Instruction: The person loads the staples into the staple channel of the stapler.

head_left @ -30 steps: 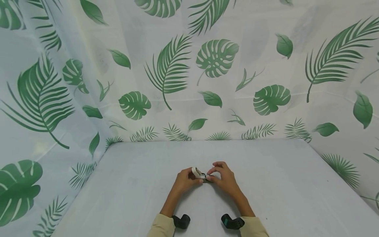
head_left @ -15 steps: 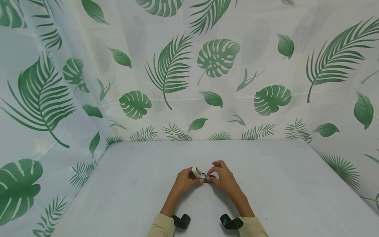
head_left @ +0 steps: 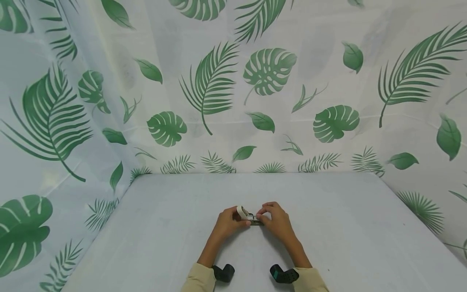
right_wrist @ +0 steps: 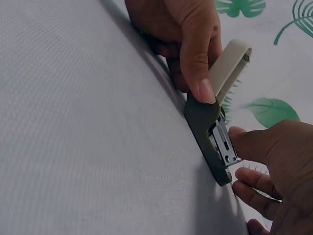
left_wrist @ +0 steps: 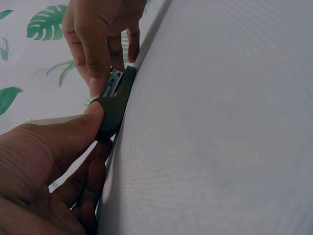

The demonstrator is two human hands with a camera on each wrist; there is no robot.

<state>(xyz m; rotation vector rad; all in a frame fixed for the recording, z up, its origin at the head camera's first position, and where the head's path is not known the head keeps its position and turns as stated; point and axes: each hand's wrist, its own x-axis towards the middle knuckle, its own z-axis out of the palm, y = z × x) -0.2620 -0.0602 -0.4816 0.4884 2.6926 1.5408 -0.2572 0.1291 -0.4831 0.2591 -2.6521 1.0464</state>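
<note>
A small stapler (right_wrist: pixel 203 122) sits on the white table in front of me, its cream top (right_wrist: pixel 229 66) swung up from its dark green base (left_wrist: pixel 112 112). That leaves the metal staple channel (right_wrist: pixel 225 143) uncovered. My left hand (head_left: pixel 228 223) grips the stapler's hinge end, with the thumb on the side of the green base. At the channel, my right hand (head_left: pixel 278 221) has its thumb and index finger curled together, with the thumb against the metal in the right wrist view. Whether a strip of staples lies between those fingertips is too small to tell.
A white cloth covers the table (head_left: pixel 164 235). Behind it and along the sides hang white curtains (head_left: pixel 219 146) printed with green leaves. Black cameras (head_left: pixel 224 273) are strapped at both wrists, beside beige sleeves (head_left: pixel 200 280).
My right hand's raised fingers have come down slightly and curled closer to the thumb at the staple channel. My left hand and the stapler stay in place.
</note>
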